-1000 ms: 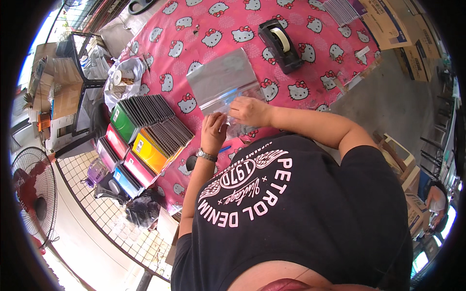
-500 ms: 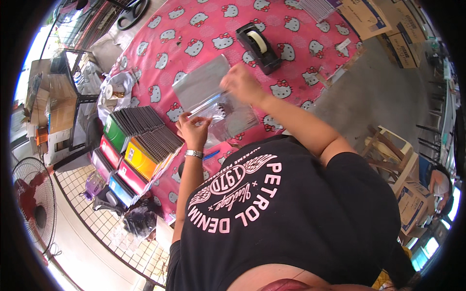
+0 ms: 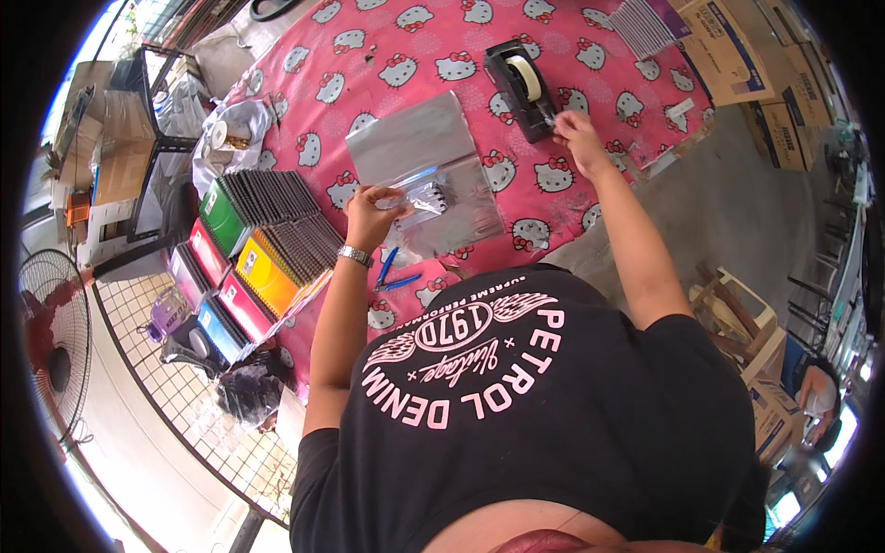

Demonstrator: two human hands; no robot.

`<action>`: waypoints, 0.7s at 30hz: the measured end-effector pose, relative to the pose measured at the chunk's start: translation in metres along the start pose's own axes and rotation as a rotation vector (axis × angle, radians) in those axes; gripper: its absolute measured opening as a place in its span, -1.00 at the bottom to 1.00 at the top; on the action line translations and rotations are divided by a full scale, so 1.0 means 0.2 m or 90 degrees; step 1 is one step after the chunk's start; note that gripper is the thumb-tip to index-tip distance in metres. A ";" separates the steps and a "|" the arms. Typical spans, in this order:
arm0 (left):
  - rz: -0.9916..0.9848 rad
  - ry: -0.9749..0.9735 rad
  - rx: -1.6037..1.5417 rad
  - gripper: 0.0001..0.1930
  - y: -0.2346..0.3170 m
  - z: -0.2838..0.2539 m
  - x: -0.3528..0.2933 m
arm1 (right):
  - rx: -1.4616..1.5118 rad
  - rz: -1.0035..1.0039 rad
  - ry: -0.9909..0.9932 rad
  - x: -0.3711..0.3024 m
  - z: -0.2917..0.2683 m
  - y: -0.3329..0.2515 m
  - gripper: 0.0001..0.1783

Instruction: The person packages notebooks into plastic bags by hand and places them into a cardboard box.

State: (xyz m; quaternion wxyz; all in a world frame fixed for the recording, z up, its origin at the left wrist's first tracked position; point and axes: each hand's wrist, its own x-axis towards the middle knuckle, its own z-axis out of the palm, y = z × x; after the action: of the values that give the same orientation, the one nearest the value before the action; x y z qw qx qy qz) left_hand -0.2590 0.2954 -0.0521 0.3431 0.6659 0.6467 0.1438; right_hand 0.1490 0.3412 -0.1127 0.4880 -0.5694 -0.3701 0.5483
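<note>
My left hand (image 3: 374,216) has its thumb and fingers pinched on the edge of a small clear plastic packet (image 3: 426,197). Something dark and toothed shows through the packet, with a blue strip along its upper edge. Beneath it lie shiny grey sheets (image 3: 406,140). To the right, my right hand (image 3: 580,140) is at the near end of a black tape dispenser (image 3: 518,90), fingers closed on what looks like the loose end of the clear tape. The white-cored roll sits in the dispenser. Close to my left wrist lies a pair of blue-handled cutters (image 3: 395,276).
Stacks of spiral notebooks (image 3: 267,244) with coloured covers stand left on the pink patterned tablecloth (image 3: 369,74). A plastic bag with a spool (image 3: 221,138) is behind them. Cardboard boxes (image 3: 724,55) and a grey stack (image 3: 643,29) are far right. A fan (image 3: 53,336) stands far left.
My right hand has moved from above the packet, rightward to the near end of the tape dispenser. My left hand stays at the packet. The view has shifted slightly.
</note>
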 end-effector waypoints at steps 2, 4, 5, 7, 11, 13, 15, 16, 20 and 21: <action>-0.049 0.007 -0.097 -0.65 -0.08 0.01 -0.01 | 0.138 0.120 -0.041 -0.14 0.00 0.03 -0.94; -0.015 0.035 -0.166 -0.76 -0.05 0.04 -0.02 | 0.274 0.237 -0.059 -0.18 -0.03 0.12 -0.94; 0.004 0.037 -0.191 -0.78 -0.04 0.05 0.00 | 0.342 0.291 -0.066 -0.17 -0.04 0.23 -0.93; 0.020 0.071 -0.231 -0.84 -0.06 0.10 0.01 | 0.412 0.377 -0.160 -0.07 0.03 0.31 -0.93; -0.092 0.137 -0.417 -0.86 -0.12 0.22 -0.05 | 0.159 0.373 -0.499 0.03 0.67 -0.01 -0.97; -0.128 0.156 -0.479 -0.85 -0.07 0.25 -0.05 | -0.126 0.147 -0.650 0.06 0.93 -0.18 -0.80; -0.136 0.188 -0.548 -0.80 -0.08 0.30 -0.06 | -0.440 -0.078 -0.786 0.07 1.13 -0.29 -0.63; -0.137 0.207 -0.583 -0.78 -0.08 0.31 -0.06 | -0.567 -0.134 -0.843 0.08 1.21 -0.33 -0.57; -0.144 0.196 -0.704 -0.67 -0.05 0.32 -0.06 | -0.821 -0.192 -0.942 0.21 1.32 -0.24 -0.36; -0.139 0.193 -0.704 -0.66 -0.04 0.31 -0.07 | -0.780 -0.131 -0.933 0.24 1.31 -0.16 -0.36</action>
State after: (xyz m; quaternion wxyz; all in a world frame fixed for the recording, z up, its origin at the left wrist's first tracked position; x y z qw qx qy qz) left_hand -0.2269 0.2656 -0.0982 0.5565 0.2890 0.5822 0.5176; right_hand -0.0986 0.4348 -0.0738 -0.2013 -0.2062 -0.8537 0.4337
